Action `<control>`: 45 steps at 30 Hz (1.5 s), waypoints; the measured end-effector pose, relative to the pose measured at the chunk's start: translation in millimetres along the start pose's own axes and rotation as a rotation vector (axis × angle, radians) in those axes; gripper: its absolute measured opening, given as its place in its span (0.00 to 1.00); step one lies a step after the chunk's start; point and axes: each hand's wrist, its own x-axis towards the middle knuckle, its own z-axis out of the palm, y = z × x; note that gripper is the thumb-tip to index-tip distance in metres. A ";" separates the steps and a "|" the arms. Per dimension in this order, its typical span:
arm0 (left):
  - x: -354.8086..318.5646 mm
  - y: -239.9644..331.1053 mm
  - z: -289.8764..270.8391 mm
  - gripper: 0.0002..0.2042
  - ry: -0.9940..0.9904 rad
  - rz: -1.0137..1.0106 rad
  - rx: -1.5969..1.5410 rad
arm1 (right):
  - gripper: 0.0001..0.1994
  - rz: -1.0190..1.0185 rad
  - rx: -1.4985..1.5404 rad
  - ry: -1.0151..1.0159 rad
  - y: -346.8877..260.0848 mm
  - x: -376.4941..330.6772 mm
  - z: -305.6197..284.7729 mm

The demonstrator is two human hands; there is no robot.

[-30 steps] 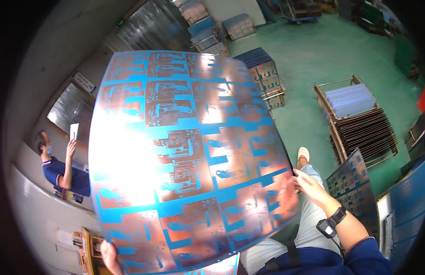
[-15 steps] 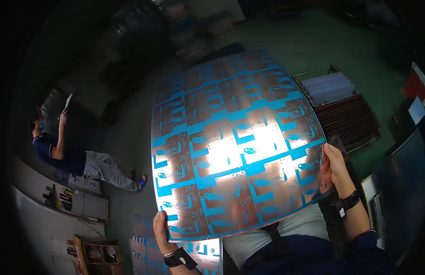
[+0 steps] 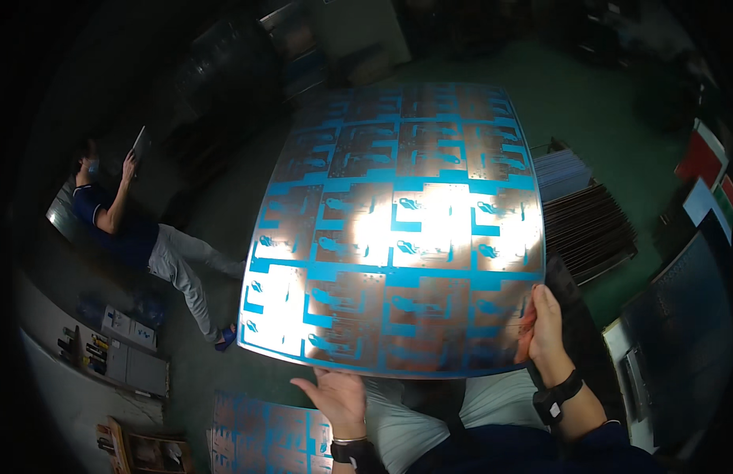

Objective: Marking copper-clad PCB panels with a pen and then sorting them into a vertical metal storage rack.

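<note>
A large copper circuit board panel [image 3: 355, 296] with a repeated blue printed pattern is held up in front of me, strong glare across its middle. My right hand [image 3: 546, 324] grips its near right corner, thumb along the edge and fingers partly hidden. Under the near edge, left of centre, my left hand [image 3: 340, 397] supports the panel palm up; its thumb sticks out to the left and its fingers are hidden below. Another blue-patterned copper panel [image 3: 260, 434] lies lower down at the left, beside my left wrist.
At right stands a rack of upright brown sheets [image 3: 592, 233], with pale sheets [image 3: 560, 175] behind. A large dark sheet [image 3: 690, 340] leans nearer on the right. At left a person [image 3: 118, 209] holds up a flat sheet. Below is a grey cabinet [image 3: 145, 359].
My left hand has left the panel's near left corner and moved right, under the near edge. The panel has turned and shifted slightly left and up. The person at left has moved.
</note>
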 end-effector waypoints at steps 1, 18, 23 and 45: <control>-8.8 -27.1 0.1 0.25 -0.060 -0.087 -0.002 | 0.10 0.031 0.075 -0.005 10.4 -13.2 15.9; -69.2 25.3 -79.3 0.23 0.024 -0.043 0.517 | 0.18 -0.199 0.534 -0.274 -47.5 36.1 -87.2; -89.6 54.8 -110.6 0.28 0.031 -0.119 0.567 | 0.16 -0.213 0.518 -0.258 -66.3 48.6 -107.2; -123.2 64.1 -93.2 0.14 0.493 0.314 0.627 | 0.08 -0.184 0.466 -0.093 -2.5 17.0 -162.5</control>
